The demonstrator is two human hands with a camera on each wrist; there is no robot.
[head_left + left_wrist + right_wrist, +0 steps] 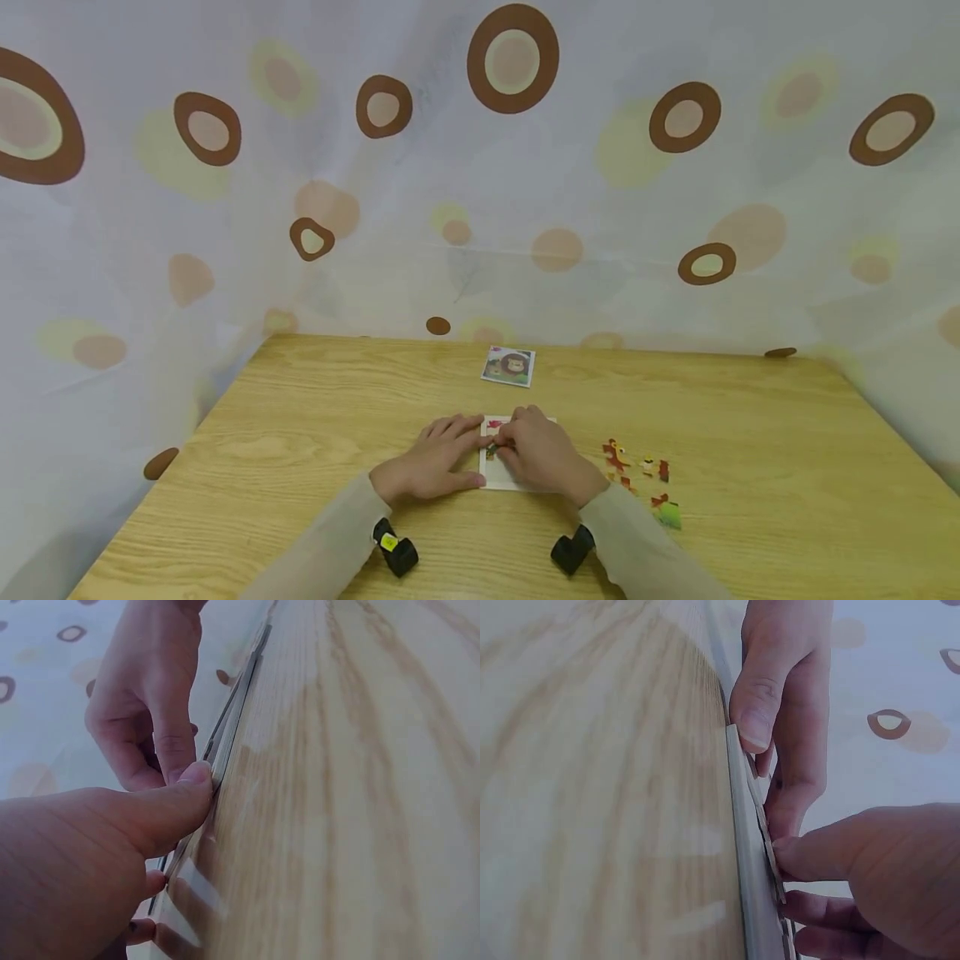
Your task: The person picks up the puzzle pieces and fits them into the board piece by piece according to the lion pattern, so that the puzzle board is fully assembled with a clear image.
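Observation:
A small white-bordered puzzle board [495,477] lies on the table under both hands. My left hand [438,460] spreads along its left edge, with fingers at the upper border and the thumb at the lower corner. Over the board's right part, my right hand [546,454] bends its fingers and pinches a thin puzzle piece [772,859] close to the surface. A small dark green patch of picture [491,451] shows between the hands, and a pink one [494,425] near the top left corner. The right hand covers much of the board.
Several loose puzzle pieces [617,455] lie on the table to the right, one of them a green piece [670,516]. A square picture card with a lion [510,367] lies beyond the board. A patterned curtain [510,183] hangs behind the wooden table [337,400].

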